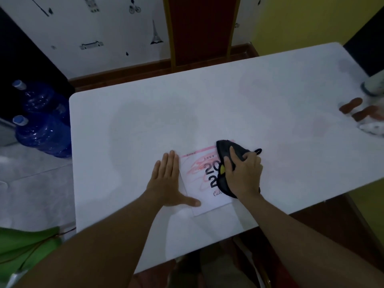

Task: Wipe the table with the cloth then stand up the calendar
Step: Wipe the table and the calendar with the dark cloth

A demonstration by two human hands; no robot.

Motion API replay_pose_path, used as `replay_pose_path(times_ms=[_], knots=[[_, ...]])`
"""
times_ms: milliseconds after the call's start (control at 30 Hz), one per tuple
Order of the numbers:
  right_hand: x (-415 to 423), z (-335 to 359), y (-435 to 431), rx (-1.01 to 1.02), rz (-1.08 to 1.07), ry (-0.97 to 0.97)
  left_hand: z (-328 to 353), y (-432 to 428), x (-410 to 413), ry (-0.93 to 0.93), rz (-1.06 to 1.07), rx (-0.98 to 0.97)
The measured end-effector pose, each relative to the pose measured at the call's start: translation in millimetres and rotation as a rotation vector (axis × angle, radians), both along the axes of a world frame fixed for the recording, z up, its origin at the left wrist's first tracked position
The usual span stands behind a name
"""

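The calendar (pixel 202 181) lies flat on the white table (pixel 145 121), near the front edge and a little right of the middle. Its cover is white with pink scribbles, large dark numerals and a line of script lettering; the right part of the cover is hidden.

A dark cloth (pixel 225 154) sits on top of that right part, bunched up, with a small yellow patch showing and a loop sticking out at its far right side. The right hand (pixel 243 173) presses down on the cloth, fingers curled over it and gripping the fabric, the thumb side toward the calendar's numerals.

The left hand (pixel 168 181) lies flat, palm down, on the table just beside the calendar's left edge. Its four fingers are straight and pressed together, pointing away from the person, while the thumb sticks out to the right and rests on the calendar's lower left corner.

At the far right end of the table, another person's fingers (pixel 353 104) touch the surface next to a crumpled white cloth (pixel 373 126) and a pale cup (pixel 374 86).

Beyond the table stands a red chair (pixel 200 28) with a wooden frame. On the floor to the left are two blue water bottles (pixel 41 121).
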State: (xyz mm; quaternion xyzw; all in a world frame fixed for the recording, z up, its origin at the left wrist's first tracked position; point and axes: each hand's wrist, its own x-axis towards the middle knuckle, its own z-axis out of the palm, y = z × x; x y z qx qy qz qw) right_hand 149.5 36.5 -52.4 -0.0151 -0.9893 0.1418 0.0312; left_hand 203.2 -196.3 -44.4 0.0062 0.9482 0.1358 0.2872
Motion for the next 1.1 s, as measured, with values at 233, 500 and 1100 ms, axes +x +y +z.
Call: replay_pose_path(times_ms=[233,500,1100], knots=[[34.3,-12.7,18.8,0.021,0.378,0.14,-1.8,-1.4,0.0,-0.024,-0.006,0.016],[25.4,-14.8,-26.0,0.0,0.268,0.098,-2.3,-3.5,-0.9,-0.014,-0.034,0.003],[23.0,-9.5,-7.3,0.014,0.108,0.029,-6.6,-11.3,-4.9,-0.056,-0.077,0.019]])
